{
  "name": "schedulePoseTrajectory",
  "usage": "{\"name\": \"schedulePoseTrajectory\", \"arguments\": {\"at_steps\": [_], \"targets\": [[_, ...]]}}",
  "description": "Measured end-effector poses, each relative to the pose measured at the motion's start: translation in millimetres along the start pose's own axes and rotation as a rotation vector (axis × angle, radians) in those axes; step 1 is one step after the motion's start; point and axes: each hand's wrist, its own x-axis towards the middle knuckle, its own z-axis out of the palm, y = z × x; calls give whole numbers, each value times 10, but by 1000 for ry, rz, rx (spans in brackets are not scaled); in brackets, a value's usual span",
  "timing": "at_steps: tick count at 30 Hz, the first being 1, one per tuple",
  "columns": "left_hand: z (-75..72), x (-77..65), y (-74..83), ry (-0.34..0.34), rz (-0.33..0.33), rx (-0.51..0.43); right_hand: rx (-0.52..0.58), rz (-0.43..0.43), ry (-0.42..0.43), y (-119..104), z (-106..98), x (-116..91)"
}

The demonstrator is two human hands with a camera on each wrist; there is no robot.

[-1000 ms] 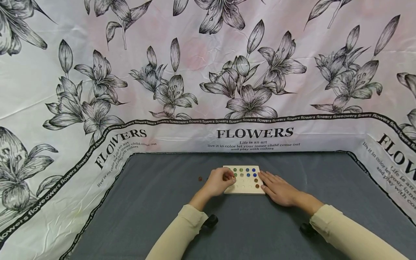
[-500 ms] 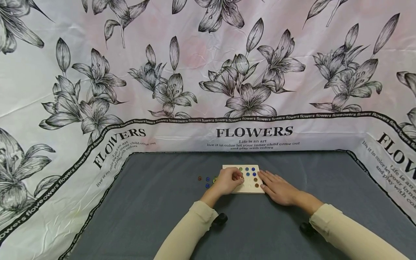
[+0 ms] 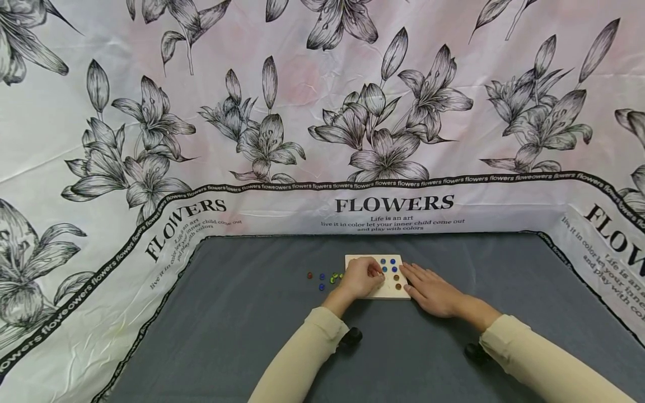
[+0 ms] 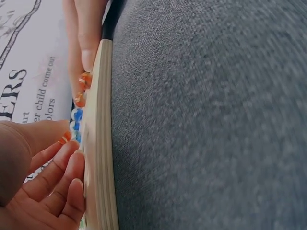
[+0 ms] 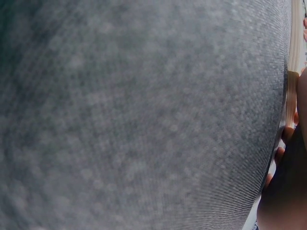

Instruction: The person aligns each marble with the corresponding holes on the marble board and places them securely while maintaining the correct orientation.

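Observation:
A pale wooden board with round hollows lies on the grey cloth. Over its middle, my left hand pinches an orange marble between thumb and fingertips, just above the surface. Blue marbles sit in the far right hollows, and two amber-orange marbles stand in the right column nearer me. The left hand covers the board's left part. My right hand lies with extended fingers along the board's right edge, touching it. The right wrist view catches only part of that hand and the board's side.
Left of the board lie loose marbles: a reddish-brown marble, two blue marbles and several yellow-green marbles. A flower-printed curtain rises behind the grey-covered table.
My left hand has moved rightward across the board, from its left edge to its middle, uncovering the loose blue and yellow-green marbles. The right hand has stayed at the board's right edge.

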Motion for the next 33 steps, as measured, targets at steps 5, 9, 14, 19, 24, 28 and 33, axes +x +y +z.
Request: {"name": "schedulePoseTrajectory", "arguments": {"at_steps": [5,9,14,19,24,28,33], "targets": [[22,0,60,-1,-38,25,7,-2,-11,-20,-31,-2],[43,4,101,-3,-57,61,17,1,-25,-40,-67,-2],[65,5,121,12,-69,95,17,-2,-28,-39,-81,-3],[75,-1,112,11,-74,97,20,-5,-25,-9,-57,5],[41,-12,77,0,-27,74,22,0,-39,20,-32,27],[-17,-39,88,-25,1,33,20,-19,-19,12,-36,19],[-107,-86,121,-63,19,22,25,-6,-32,4,-42,10]]}}
